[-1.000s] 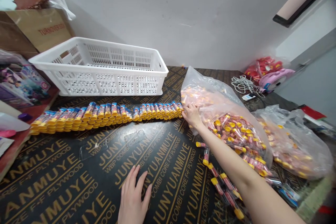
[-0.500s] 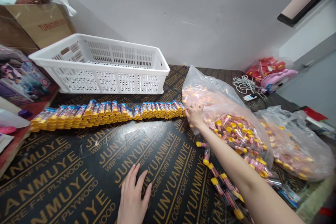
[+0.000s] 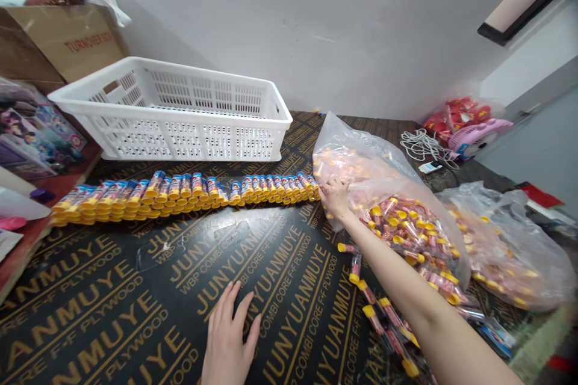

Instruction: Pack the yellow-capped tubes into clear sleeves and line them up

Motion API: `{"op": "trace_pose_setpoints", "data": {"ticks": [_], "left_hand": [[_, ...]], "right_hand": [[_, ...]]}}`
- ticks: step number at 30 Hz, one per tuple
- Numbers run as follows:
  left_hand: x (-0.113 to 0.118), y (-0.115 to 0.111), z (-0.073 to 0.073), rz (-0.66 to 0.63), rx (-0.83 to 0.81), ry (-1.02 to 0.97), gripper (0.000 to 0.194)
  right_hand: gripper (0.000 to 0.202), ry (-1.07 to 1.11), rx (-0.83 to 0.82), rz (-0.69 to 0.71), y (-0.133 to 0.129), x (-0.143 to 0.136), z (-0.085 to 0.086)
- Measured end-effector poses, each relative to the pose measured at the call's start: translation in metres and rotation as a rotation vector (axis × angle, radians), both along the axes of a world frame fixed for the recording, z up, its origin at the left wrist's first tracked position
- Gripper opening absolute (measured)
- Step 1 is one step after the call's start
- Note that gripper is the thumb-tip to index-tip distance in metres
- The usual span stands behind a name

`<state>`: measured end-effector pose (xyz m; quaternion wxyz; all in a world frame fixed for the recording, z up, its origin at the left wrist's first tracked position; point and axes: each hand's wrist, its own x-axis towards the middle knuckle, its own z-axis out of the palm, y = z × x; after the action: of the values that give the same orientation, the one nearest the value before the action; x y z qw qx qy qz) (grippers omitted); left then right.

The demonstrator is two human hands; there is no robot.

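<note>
My left hand (image 3: 231,334) lies open on the black board at the lower middle, fingers apart, holding nothing. My right hand (image 3: 334,197) reaches to the right end of a long stacked row of small tubes (image 3: 194,189) with yellow caps and blue printed wraps. Its fingers are bent but apart, against the row's end and beside a clear plastic bag (image 3: 370,144); the fingertips are partly hidden. Many pink-filled tubes with yellow caps (image 3: 406,222) spill from the bag's mouth. Several loose tubes (image 3: 374,319) lie under and beside my right forearm.
Behind the row stands a white slotted plastic crate (image 3: 189,132). A second bag of tubes (image 3: 515,252) lies at right. Further back are a white cable (image 3: 422,144), a pink fan (image 3: 478,138) and red packets (image 3: 460,117). At left stands a cardboard box (image 3: 76,42).
</note>
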<state>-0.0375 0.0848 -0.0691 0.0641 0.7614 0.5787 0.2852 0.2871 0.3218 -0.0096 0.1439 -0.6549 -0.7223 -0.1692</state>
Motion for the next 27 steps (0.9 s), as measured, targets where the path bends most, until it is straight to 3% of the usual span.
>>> {"op": "trace_pose_setpoints", "data": {"ticks": [4,7,11,15,17,19,22,27], "left_hand": [[0.001,-0.001,0.001,0.001,0.012,0.002,0.030],[0.000,0.000,0.001,0.003,0.011,-0.004,0.030],[-0.002,0.003,0.001,0.001,-0.012,-0.028,0.030],[0.012,-0.009,0.007,-0.034,-0.027,-0.148,0.024],[0.030,-0.024,0.014,-0.120,-0.154,-0.240,0.022],[0.050,-0.042,0.022,-0.235,-0.394,-0.285,0.019],[0.073,-0.056,0.037,-0.268,-0.682,-0.244,0.018],[0.080,-0.048,0.062,-0.211,-0.806,-0.214,0.020]], "right_hand": [[0.020,0.045,0.019,0.018,-0.002,-0.002,0.005],[0.026,0.095,0.056,0.027,-0.018,-0.003,0.013],[0.028,0.141,0.050,0.082,-0.071,-0.001,0.017],[0.020,0.137,-0.076,0.208,-0.132,0.002,0.003],[0.018,0.135,-0.121,0.240,-0.153,0.002,-0.005],[0.016,0.140,-0.145,0.254,-0.165,0.001,-0.011],[0.016,0.164,-0.136,0.261,-0.163,-0.003,-0.008],[0.023,0.203,-0.031,0.214,-0.113,-0.017,0.016]]}}
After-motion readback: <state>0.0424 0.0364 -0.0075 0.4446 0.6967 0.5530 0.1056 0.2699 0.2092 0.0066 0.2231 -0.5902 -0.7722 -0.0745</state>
